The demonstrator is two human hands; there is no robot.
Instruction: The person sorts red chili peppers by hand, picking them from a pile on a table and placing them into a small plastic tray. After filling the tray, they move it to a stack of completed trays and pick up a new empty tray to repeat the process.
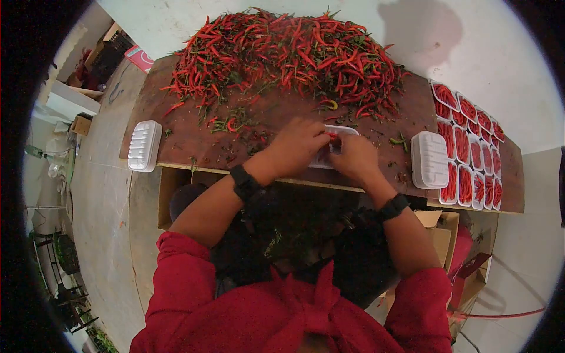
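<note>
A small white plastic tray [343, 130] lies at the front edge of the brown table, partly covered by my hands. Over it, a red chili pepper [333, 136] shows between my fingertips. My left hand [296, 145] comes in from the left with its fingers closed on the chili's near end. From the right, my right hand [356, 157] meets it, fingers curled at the chili's other end. What else lies in the tray is mostly hidden by the hands.
A big heap of red chilies [288, 56] with green stems covers the back of the table [376, 138]. Stacked white trays stand left [145, 146] and right [429, 160]. Rows of chili-filled trays [464, 185] sit far right. Cardboard boxes [441, 232] are below.
</note>
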